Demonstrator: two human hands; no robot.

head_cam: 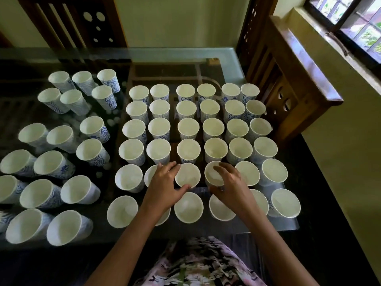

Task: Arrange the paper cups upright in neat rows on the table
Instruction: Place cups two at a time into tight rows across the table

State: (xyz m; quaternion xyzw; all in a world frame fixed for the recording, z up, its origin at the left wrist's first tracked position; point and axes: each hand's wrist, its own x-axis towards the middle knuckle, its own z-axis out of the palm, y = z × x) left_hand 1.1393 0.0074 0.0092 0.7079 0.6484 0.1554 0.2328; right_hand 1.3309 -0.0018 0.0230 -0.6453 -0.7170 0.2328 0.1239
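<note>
Many white paper cups with blue patterns stand upright on a glass table (231, 65). Several straight rows fill the right half. A looser group of cups (61, 139) stands on the left half. My left hand (165, 184) grips a cup (187, 175) in the fifth row, fingers on its far left rim and thumb at its near rim. My right hand (228, 182) holds the neighbouring cup (213, 175), fingers curled over its rim and thumb against its near side. Both hands cover parts of adjacent cups.
Dark wooden chairs stand behind the table (72, 23) and at its right side (288, 79). A window (354, 23) is at the upper right. The table's near edge (288, 226) lies just past the front row of cups.
</note>
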